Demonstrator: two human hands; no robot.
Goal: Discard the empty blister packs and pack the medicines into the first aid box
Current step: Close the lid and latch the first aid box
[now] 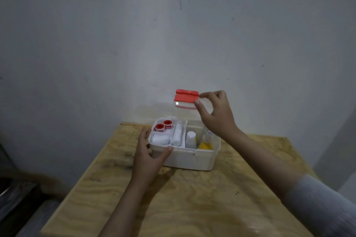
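Hands: left (148,157) steadies box (192,159), right (215,115) pinches lid (185,98) (raised)

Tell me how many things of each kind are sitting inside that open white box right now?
Red-capped tape rolls: 2
White bandage rolls: 2
White bottle: 1
Yellow bottle: 1
Total: 6 visible in the first aid box; anything beneath them is hidden.

Left hand (149,157) grips the white plastic first aid box (189,157) on the plywood table (192,198); right hand (214,114) pinches its clear lid's red handle (186,96).
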